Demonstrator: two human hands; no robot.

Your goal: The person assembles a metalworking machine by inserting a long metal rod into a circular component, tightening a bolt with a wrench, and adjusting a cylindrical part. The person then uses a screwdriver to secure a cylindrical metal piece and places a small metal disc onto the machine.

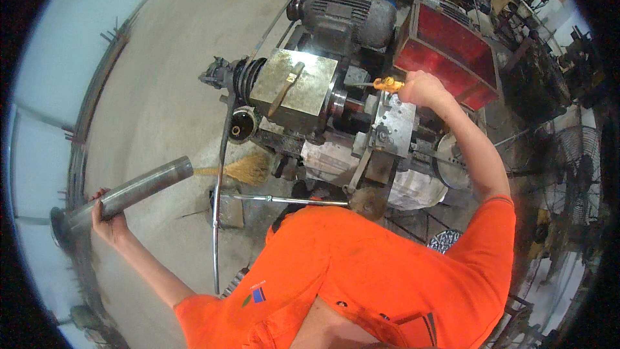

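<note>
At the far left my left hand (pixel 111 225) is wrapped round a long grey metal tube (pixel 154 182). The tube slants up to the right and has a wide dark flange at its lower end. My right hand (pixel 423 89) grips a yellow blow gun (pixel 389 84), whose thin nozzle points left over the lathe. Below that hand is the metal tool post (pixel 395 123). The nozzle's tip is close to the spindle end (pixel 341 105). On the headstock cover (pixel 309 68) lies a hammer-like tool (pixel 284 90) with a wooden handle.
A red metal box (pixel 445 52) stands beyond my right hand, next to a large motor (pixel 349 16). A straw broom (pixel 248 168) lies on the floor at left. A long metal bar (pixel 223 148) rises in front of the lathe. A fan (pixel 578 155) is at right.
</note>
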